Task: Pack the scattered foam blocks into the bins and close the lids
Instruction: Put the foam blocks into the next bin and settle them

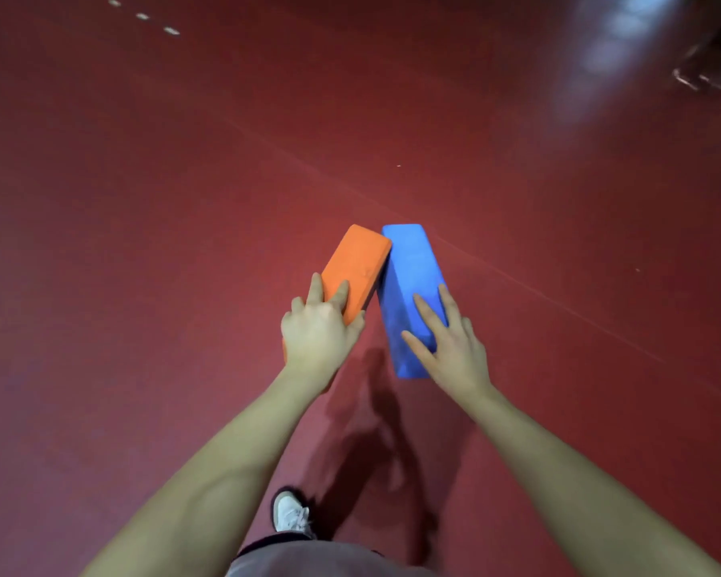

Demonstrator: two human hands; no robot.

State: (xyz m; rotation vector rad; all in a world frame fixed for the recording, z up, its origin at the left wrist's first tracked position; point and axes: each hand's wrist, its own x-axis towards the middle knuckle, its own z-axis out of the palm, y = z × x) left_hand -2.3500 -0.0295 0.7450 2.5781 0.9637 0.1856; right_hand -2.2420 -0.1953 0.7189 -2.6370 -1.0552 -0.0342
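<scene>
My left hand (317,333) grips the near end of an orange foam block (359,264), fingers over its top and thumb at its side. My right hand (446,339) grips a longer blue foam block (408,268) near its near end, fingers spread across the top face. Both blocks are held in the air above the red floor and point away from me. Their far ends touch, forming a narrow V. No bin or lid is in view.
Red floor (184,202) fills the view, with a faint seam line (537,293) running diagonally. My white shoe (290,514) shows at the bottom centre. A blurred dark object (712,56) sits at the top right corner beside a bright glare.
</scene>
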